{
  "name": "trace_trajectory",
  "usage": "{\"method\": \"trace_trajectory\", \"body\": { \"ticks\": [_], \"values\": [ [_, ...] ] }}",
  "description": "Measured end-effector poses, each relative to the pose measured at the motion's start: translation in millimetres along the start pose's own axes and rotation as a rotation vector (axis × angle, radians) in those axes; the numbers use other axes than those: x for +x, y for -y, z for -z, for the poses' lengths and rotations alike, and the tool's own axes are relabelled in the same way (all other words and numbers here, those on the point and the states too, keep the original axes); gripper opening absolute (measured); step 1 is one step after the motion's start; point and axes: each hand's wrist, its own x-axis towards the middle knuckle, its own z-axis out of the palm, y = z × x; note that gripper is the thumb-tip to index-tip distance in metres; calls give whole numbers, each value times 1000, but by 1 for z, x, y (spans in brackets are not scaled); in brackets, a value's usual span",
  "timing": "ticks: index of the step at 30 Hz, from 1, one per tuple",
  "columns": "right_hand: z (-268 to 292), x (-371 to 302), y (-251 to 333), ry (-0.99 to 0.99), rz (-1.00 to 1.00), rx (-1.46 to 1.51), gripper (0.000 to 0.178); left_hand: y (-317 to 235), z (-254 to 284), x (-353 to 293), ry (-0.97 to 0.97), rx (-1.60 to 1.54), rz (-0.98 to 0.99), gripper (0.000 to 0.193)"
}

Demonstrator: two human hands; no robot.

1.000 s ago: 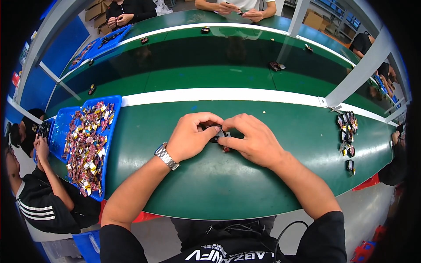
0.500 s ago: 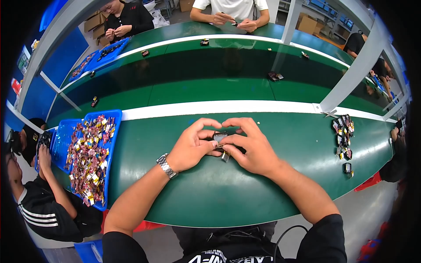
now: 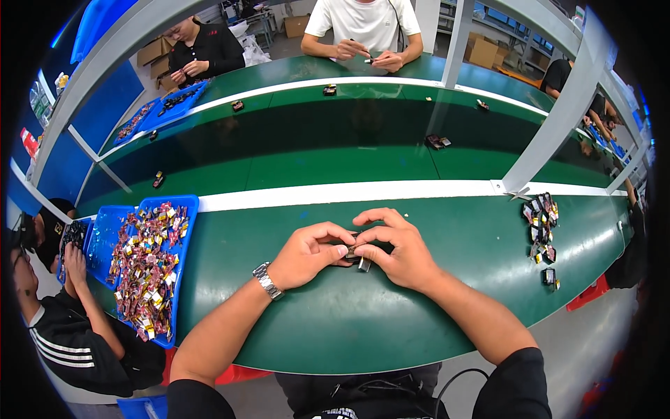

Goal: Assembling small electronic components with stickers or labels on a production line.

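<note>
Above the green table (image 3: 300, 321), both of my hands hold one small black electronic casing (image 3: 353, 255) between them. A small silvery block (image 3: 364, 265) hangs from its near side, by my right thumb. My left hand (image 3: 307, 255), with a metal watch at its wrist, grips the casing's left side between thumb and fingers. My right hand (image 3: 399, 253) pinches at the right side, its index finger arched above the casing. Fingers cover most of the casing, so its inner parts cannot be made out.
Left of my arm, a blue tray (image 3: 183, 262) holds many small wired circuit pieces. On the right lie a cluster of black assemblies (image 3: 541, 227) and a single casing (image 3: 551, 278). Beyond the white rail (image 3: 314, 193), a conveyor belt carries scattered casings. Grey posts flank it; people work around.
The casing's grey face showed between my hands before; now it is tilted and mostly covered by my fingers. My right fingers have come down closer on it. The whole view has shifted slightly.
</note>
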Motion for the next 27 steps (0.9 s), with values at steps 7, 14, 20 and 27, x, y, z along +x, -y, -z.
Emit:
{"method": "trace_trajectory", "body": {
  "ticks": [7, 14, 20, 27],
  "values": [
    [-3, -3, 0, -22, -68, 102, 10, 5, 3, 0, 18, -41, -5, 16],
    [-4, -1, -3, 26, -35, 145, 11, 5, 3, 1, -21, -54, 53, 10],
    [-3, -1, -2, 56, -50, 15, 11, 3, -3, 2, -57, 20, 67, 15],
    [-11, -3, -2, -62, -6, -115, 15, -1, -7, 2, -107, -34, 36, 30]
  ]
}}
